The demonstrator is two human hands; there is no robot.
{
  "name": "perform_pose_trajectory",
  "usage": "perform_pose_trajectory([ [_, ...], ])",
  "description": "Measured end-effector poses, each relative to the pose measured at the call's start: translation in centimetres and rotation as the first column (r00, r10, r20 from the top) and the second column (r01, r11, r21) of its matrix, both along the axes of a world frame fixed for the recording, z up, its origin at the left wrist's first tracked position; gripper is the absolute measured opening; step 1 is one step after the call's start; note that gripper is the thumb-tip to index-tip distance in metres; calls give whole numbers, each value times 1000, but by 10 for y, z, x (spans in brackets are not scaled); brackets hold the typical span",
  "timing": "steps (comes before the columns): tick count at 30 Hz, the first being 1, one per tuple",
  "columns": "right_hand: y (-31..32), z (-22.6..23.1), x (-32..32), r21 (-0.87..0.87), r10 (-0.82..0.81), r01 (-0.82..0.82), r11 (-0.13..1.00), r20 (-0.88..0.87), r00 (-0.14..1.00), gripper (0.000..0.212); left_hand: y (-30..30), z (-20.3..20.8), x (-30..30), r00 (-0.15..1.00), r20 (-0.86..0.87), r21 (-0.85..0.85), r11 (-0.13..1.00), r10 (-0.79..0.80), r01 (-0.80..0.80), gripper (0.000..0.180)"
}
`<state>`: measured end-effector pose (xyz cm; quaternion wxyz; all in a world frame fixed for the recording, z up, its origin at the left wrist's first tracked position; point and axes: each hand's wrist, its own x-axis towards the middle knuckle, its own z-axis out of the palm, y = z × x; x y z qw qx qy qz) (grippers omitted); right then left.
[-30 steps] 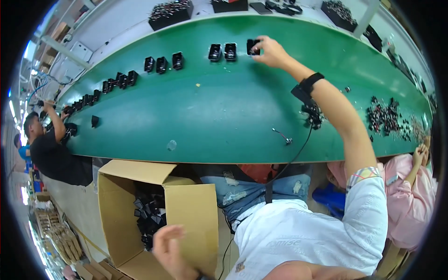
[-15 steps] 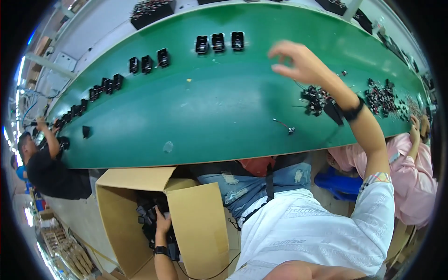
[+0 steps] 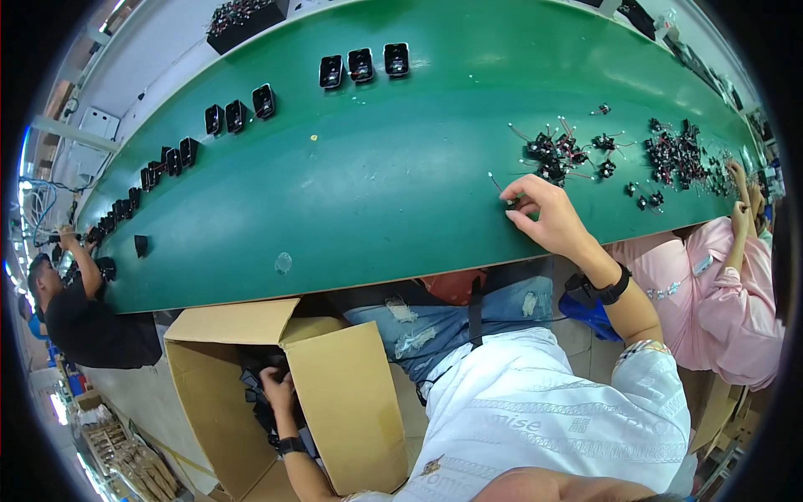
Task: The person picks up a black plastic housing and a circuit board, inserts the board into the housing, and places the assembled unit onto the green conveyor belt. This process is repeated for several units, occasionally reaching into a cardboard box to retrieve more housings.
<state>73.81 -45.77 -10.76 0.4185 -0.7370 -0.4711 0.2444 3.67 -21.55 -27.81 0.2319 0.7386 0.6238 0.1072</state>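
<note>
My right hand [image 3: 548,219] rests on the near side of the green conveyor belt [image 3: 376,192], its fingertips pinched on a small black wired part [image 3: 504,195] with a thin lead sticking up. Just beyond it lies a heap of similar wired parts [image 3: 556,151]. My left hand [image 3: 276,389] is down inside an open cardboard box [image 3: 351,402] beside my lap, fingers curled among black parts [image 3: 255,381]; I cannot see whether it holds one. Three black rectangular units [image 3: 361,64] stand in a row at the belt's far side.
More trios of black units [image 3: 238,113] follow along the belt's far edge to the left. A second heap of wired parts [image 3: 677,159] lies to the right, by a person in pink [image 3: 719,284]. A person in black [image 3: 75,309] works at the left end.
My right hand came back from the far row of black units to the belt's near side and pinched a small wired part. My left hand went deeper into the box.
</note>
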Motion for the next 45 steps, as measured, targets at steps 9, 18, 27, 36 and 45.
perform_pose_trajectory([
  [9,-8,-22,-7,89,-147,167,982,-193,970,36,-35,289,220,798,584,20,980,149,-198,29],
  [18,-23,-42,-13,300,-261,310,902,-193,946,11,-163,230,357,637,589,-806,412,497,425,46],
  [27,-13,-28,-6,288,-146,82,954,209,967,11,-177,161,468,285,854,-491,489,436,721,79],
  [36,-15,-33,-14,239,-248,192,952,234,940,9,-153,154,489,97,892,-364,573,442,734,79],
  [45,-29,35,-26,481,11,-3,877,-15,1000,15,-144,149,491,63,917,-225,382,393,896,79],
])
